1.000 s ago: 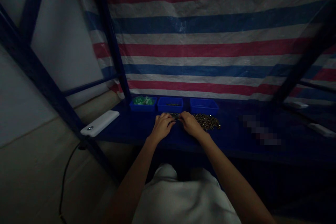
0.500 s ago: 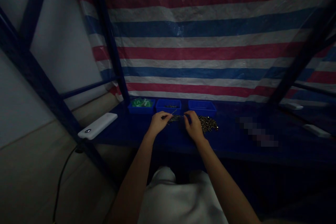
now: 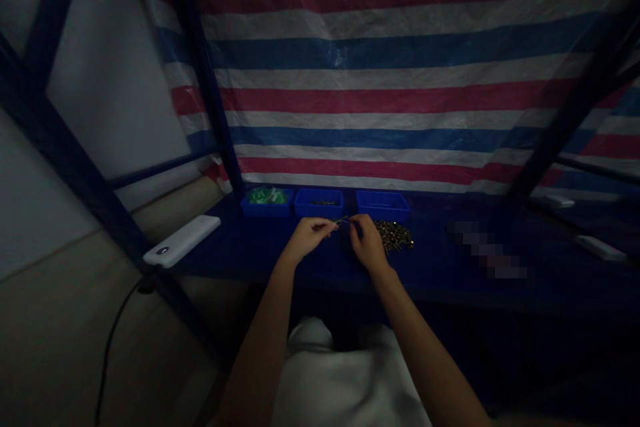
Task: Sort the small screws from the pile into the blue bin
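moved: both hands have risen a little off the counter since half a second ago and drawn together; the thin piece the left held alone is now met by the right.
left hand [image 3: 309, 236]: thumb and forefinger pressed together, the grip pinching one end of a thin metal piece [image 3: 343, 219].
right hand [image 3: 369, 242]: fingers curled, the grip closed at the other end of the same piece; too dark to see how firmly.
thin metal piece: held level between the two hands, just above the counter [image 3: 450, 270], in front of the middle bin.
brass pile [image 3: 396, 235]: small brass-coloured parts heaped on the counter at 3 o'clock of the right hand, just beside it.
bins: three blue ones in a row at 12 o'clock of the hands; left bin [image 3: 265, 201] holds green bits, middle bin [image 3: 319, 203] a few dark pieces, right bin [image 3: 383, 204] too dark to read.
power bank [image 3: 181, 249]: white, at 9 o'clock of the left hand, well apart, on the counter's corner, with a dark cable [image 3: 114, 340] hanging to the floor.
backdrop: striped tarp [image 3: 400, 93] in red, white and blue behind the bins, with a blue frame post [image 3: 200, 73] at 11 o'clock.
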Action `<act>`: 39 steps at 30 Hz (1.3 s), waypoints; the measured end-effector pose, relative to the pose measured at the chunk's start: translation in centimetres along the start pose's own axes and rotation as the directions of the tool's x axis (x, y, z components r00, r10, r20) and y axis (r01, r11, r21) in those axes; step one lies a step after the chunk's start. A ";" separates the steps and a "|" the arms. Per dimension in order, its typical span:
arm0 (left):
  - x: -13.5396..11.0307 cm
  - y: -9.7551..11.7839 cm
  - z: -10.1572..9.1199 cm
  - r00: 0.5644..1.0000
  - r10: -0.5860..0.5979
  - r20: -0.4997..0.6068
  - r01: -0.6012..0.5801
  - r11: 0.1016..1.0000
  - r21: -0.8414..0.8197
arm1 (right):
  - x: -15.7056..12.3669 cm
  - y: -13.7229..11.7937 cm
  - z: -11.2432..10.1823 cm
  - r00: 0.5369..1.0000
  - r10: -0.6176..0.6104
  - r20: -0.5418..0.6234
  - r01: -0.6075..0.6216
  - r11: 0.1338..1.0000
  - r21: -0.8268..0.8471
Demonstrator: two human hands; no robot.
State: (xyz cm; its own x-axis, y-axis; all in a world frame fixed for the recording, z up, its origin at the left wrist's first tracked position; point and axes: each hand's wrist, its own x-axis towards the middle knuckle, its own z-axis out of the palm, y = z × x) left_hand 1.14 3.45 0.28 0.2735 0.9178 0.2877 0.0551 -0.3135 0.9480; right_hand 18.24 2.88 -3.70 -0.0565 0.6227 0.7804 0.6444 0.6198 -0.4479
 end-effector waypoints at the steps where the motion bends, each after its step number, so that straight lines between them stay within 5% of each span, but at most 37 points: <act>1: 0.1 0.2 0.0 1.000 -0.004 -0.015 0.006 0.995 0.101 | 0.0 0.0 0.0 1.000 -0.001 0.003 0.001 1.000 0.000; 4: 0.3 0.7 -0.3 0.998 -0.005 -0.060 0.014 0.987 0.160 | 0.0 -0.1 -0.1 1.000 0.002 0.004 -0.002 1.000 -0.005; 12: 3.6 0.2 -1.5 0.979 -0.145 -0.145 0.089 0.938 -0.336 | 0.0 0.0 0.1 1.000 -0.008 0.014 0.008 1.000 -0.007; 15: 5.5 -0.3 -1.6 0.961 -0.251 -0.118 0.190 0.906 -0.379 | 0.0 0.0 0.1 1.000 -0.004 0.012 0.004 1.000 -0.002; 19: 6.3 -0.7 -2.1 0.946 -0.308 -0.099 0.282 0.935 -0.217 | 0.0 0.1 0.1 1.000 0.006 0.024 -0.006 1.000 -0.008; 25: 4.2 -1.4 -3.8 0.988 -0.104 -0.117 0.130 0.961 0.242 | -0.1 0.1 0.0 0.999 0.004 0.041 -0.003 1.000 -0.017; 31: 1.9 -1.9 -4.9 0.985 0.116 0.126 -0.171 0.699 0.695 | -0.2 0.1 0.0 0.998 0.011 0.058 -0.010 1.000 -0.027; 39: 1.0 -1.8 -2.9 0.921 0.191 0.340 -0.388 0.550 0.740 | -0.2 -0.1 0.0 0.999 -0.001 0.044 0.002 1.000 -0.013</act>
State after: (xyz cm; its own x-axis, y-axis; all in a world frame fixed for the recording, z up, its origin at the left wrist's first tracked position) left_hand -1.44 5.68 -0.74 0.5891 0.7022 0.3998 0.6346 -0.7083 0.3091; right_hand 18.21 2.72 -3.77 -0.0908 0.6425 0.7609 0.6539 0.6147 -0.4410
